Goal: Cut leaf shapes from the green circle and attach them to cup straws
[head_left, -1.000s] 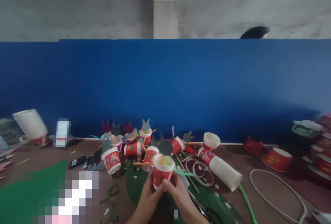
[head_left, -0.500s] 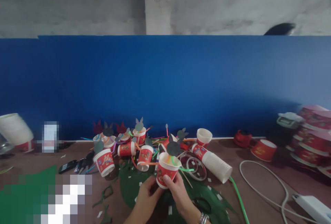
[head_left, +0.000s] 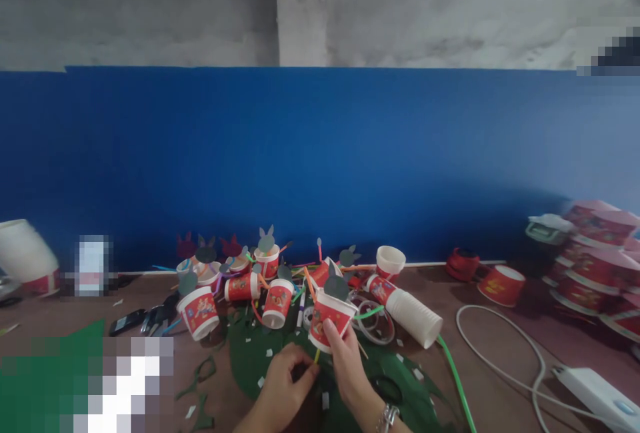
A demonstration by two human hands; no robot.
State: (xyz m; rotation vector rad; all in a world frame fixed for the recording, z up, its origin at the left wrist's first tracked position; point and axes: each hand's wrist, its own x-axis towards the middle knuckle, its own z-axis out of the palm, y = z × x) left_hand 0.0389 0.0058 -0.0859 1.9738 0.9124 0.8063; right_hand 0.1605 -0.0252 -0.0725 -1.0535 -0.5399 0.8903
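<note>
My right hand (head_left: 347, 356) is closed around a red paper cup (head_left: 331, 318), tilted, with a dark paper rabbit-eared head (head_left: 338, 284) at its rim. An orange strip and a green strip (head_left: 370, 313) stick out from the cup's sides like arms. Just below the cup's base, my left hand (head_left: 293, 376) pinches a thin yellow straw-like strip (head_left: 317, 356) that comes out under the cup. How the strip is fixed inside is hidden. Under both hands lies dark green paper (head_left: 250, 360) with small white scraps on it.
Several similar cup figures (head_left: 200, 313) stand and lie behind the hands. A stack of paper cups (head_left: 413, 316) lies to the right, by a tape roll (head_left: 375, 326) and a green tube (head_left: 457, 380). A white cable (head_left: 543, 366) and a power strip (head_left: 595, 390) are far right. A blue partition (head_left: 320, 166) rises behind.
My right hand has tilted the cup and raised it slightly. My left hand has moved from the cup's side to beneath it, and the yellow strip now shows there.
</note>
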